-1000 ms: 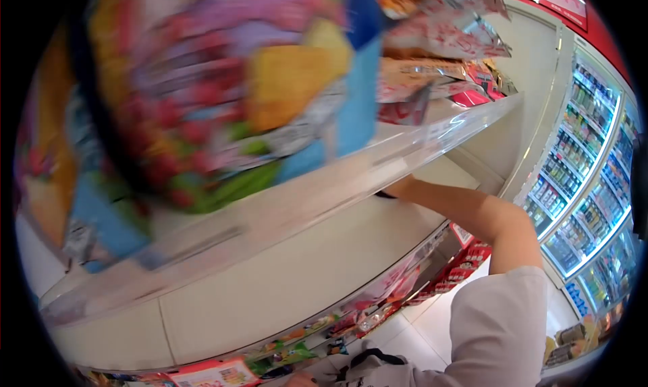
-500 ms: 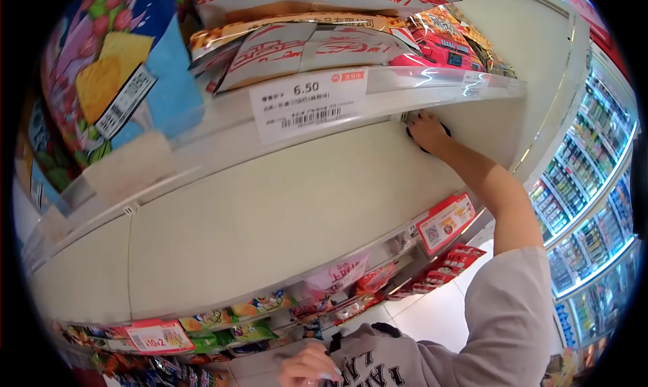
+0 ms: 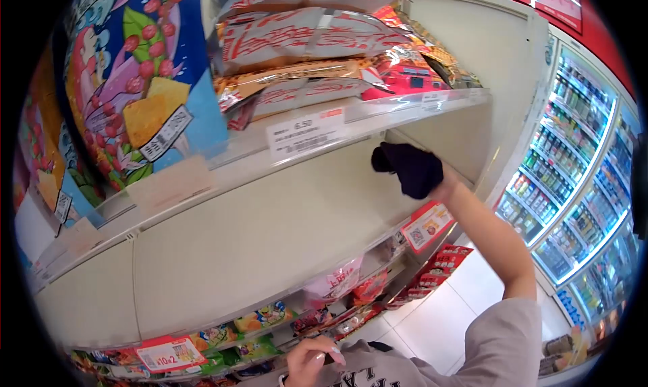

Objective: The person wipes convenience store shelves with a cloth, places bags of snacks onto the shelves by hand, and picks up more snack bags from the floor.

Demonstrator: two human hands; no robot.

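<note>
A dark navy cloth (image 3: 415,170) is bunched in my right hand (image 3: 445,183), which is raised over the right end of a bare cream shelf (image 3: 250,232). The cloth covers most of my fingers, and one folded end sticks out to the left. Just above it runs the front edge of the upper shelf, with a 6.50 price label (image 3: 305,134). Close to my chest, my left hand (image 3: 308,361) is loosely closed with curled fingers, and I see nothing held in it. It is nearest to the lower shelves.
Snack bags (image 3: 304,39) fill the upper shelf, beside a large blue bag (image 3: 145,76) at the left. Colourful packets (image 3: 263,316) and red promotion cards (image 3: 428,226) line the lower shelves. Lit drink coolers (image 3: 567,144) stand to the right beyond pale floor tiles (image 3: 442,319).
My right hand has come away from the shelf's back corner toward me, bringing the cloth into fuller view. My view has shifted, showing more of the upper shelf. My left hand remains by my chest.
</note>
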